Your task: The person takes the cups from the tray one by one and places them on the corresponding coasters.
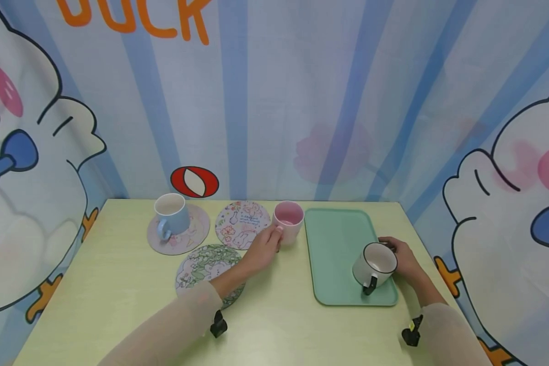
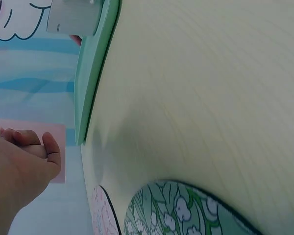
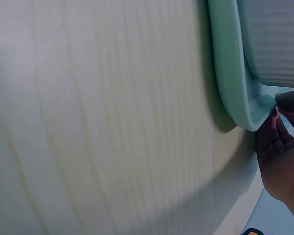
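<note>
In the head view my left hand (image 1: 264,249) grips the handle of a pink mug (image 1: 289,230), which is upright between the pink round coaster (image 1: 238,216) and a green tray (image 1: 338,254). The left wrist view shows curled fingers (image 2: 51,149) against the pink mug (image 2: 34,126). On the tray's near right part stands a white mug (image 1: 370,267) with a dark rim and black handle. My right hand (image 1: 404,262) pinches the tray's right rim, beside that mug; the right wrist view shows the thumb (image 3: 289,102) over the rim (image 3: 235,93).
A light blue mug (image 1: 176,217) stands on a pinkish coaster (image 1: 199,239) at the back left. A green floral coaster (image 1: 196,269) lies partly under my left forearm in the head view. Behind the table (image 1: 279,325) hangs a blue striped curtain (image 1: 279,101).
</note>
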The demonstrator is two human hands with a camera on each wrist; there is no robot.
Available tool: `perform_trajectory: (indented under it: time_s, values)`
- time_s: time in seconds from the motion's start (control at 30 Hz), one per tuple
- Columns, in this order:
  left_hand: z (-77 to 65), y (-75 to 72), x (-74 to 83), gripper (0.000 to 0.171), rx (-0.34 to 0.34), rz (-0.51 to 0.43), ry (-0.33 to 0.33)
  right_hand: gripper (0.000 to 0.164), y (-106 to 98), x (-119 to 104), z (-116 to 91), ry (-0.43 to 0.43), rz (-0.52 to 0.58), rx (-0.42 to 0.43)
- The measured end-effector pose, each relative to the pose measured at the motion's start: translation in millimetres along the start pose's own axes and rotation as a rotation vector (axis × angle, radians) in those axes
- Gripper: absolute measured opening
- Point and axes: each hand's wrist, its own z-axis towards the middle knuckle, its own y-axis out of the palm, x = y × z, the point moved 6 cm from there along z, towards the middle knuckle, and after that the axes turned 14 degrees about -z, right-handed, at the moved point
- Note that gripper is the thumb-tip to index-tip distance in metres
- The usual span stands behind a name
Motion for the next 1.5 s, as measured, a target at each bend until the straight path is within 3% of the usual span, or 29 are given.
perform_trajectory:
  time_s: [0.37, 0.6, 1.0, 1.5]
  values:
    - [-0.4, -34.8, -1.2, 0.038, 0.113, 0.005, 0.061, 0.056, 4, 2, -1, 0.005, 0.005, -0.003]
    - [1.1, -55.7, -5.7, 0.038, 0.187, 0.023, 0.042, 0.056, 2, 2, -1, 0.000, -0.001, 0.004]
    - [6.9, -77.0, -11.4, 0.036, 0.323, 0.059, 0.030, 0.056, 3, 2, 1, 0.009, -0.012, -0.001]
    - [10.8, -94.4, -32.8, 0.037, 0.361, 0.078, -0.042, 0.053, 2, 2, 1, 0.010, 0.005, 0.007]
